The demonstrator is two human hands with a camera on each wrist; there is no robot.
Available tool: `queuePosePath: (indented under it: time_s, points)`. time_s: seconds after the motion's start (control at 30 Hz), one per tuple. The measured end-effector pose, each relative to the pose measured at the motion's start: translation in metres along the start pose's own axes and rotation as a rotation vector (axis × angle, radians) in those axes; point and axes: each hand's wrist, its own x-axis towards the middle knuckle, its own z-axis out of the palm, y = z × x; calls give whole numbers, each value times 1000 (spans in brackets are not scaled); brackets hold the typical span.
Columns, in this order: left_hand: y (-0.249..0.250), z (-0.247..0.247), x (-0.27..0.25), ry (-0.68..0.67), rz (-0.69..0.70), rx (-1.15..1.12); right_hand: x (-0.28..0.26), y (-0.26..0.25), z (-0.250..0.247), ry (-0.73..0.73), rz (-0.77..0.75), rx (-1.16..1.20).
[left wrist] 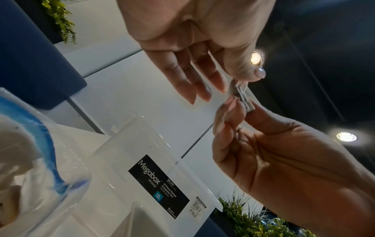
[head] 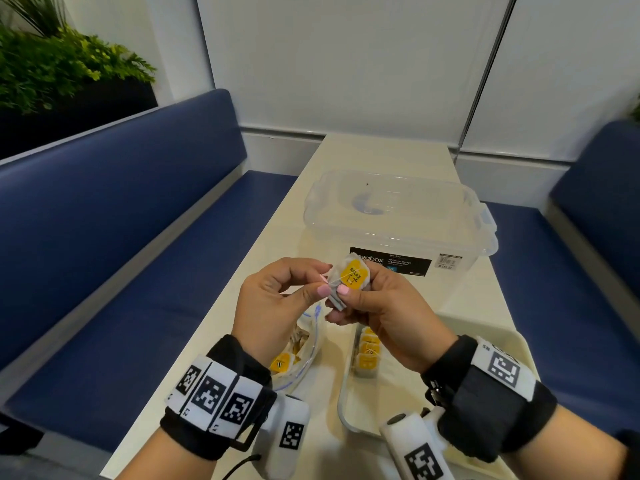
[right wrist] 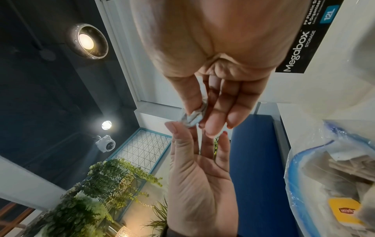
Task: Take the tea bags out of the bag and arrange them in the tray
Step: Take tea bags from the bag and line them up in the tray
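Note:
A tea bag with a yellow tag is held up above the table between both hands. My right hand pinches its lower part between thumb and fingers; the same tea bag shows crumpled there in the right wrist view. My left hand pinches its left edge by the string, thumb against the tea bag. Below lies the clear zip bag with several tea bags inside. The cream tray at right carries a row of tea bags along its left side.
A clear lidded storage box stands on the narrow table just behind the hands. Blue benches run along both sides. The open zip bag lies close under the right wrist.

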Motion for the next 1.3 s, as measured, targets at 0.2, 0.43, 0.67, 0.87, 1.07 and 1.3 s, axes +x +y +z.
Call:
queuePosePath:
  time_s: [0.2, 0.43, 0.67, 0.87, 1.07, 1.3]
  points:
    - [-4, 0, 0, 10, 116, 156, -2, 0, 0, -11, -12, 53]
    - [-10, -2, -1, -23, 307, 431, -1, 2, 1, -4, -20, 118]
    - [-12, 8, -8, 51, 341, 443, 1, 5, 2, 60, -115, 26]
    - [-8, 11, -7, 79, 36, 215, 0, 3, 3, 103, -179, -101]
    - [-9, 20, -6, 48, -234, -55, -1, -4, -2, 100, -170, -317]
    - [-9, 23, -7, 16, -249, -54, 5, -30, -20, 160, -208, -609]
